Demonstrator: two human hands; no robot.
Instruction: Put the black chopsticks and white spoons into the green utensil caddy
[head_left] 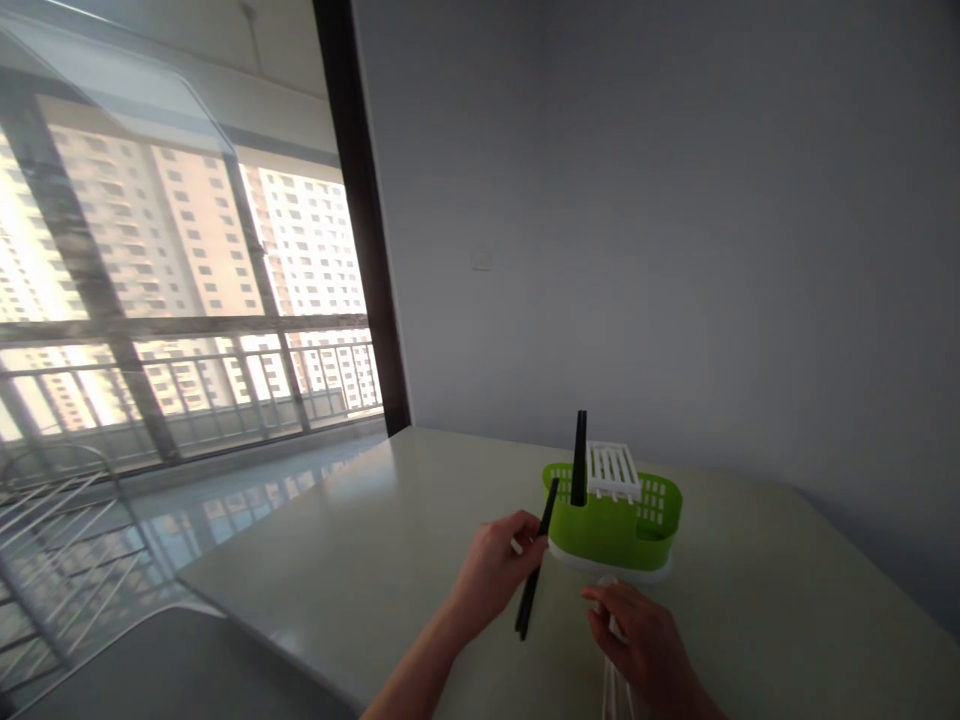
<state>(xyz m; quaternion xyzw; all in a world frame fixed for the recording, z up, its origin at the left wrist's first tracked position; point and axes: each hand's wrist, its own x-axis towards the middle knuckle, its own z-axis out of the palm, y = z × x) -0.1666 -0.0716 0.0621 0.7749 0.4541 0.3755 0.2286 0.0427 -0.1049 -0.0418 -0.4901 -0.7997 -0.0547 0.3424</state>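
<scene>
Bench edges: The bench [360,590] was bounded by a slanting edge from mid-frame to the lower left and by another down the lower right; its back was set along the grey wall [675,250].
Open room: Broad stretches of surface were seen left of the hands and right of the green basket [600,532].
Basket: It was placed right of centre on a white base [652,573]; an upright black pair [580,460] and a white slotted rack [613,470] were held at its top.
Left hand [495,562]: Black chopsticks [529,598], tilted, were pinched between closed fingers, just left of the basket.
Right hand [641,635]: The fingers were curled around or over white strips [616,692] at lower centre-right; whether these were gripped could not be told.
</scene>
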